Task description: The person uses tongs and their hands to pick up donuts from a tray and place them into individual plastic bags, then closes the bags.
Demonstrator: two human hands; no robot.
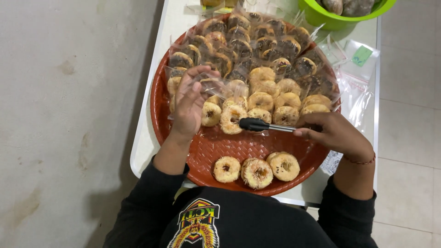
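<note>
My right hand [337,133] grips the tongs [266,125], long axis approx. level, black tips pointing left & touching a coconut donut [232,119]. My left hand [189,103] is curled round a clear bag [213,85] just beside it, left of the tips. Both over the red woven tray [220,147] on the white tabletop [144,147]; 3 loose donuts [256,171] lie nearer me.
</note>
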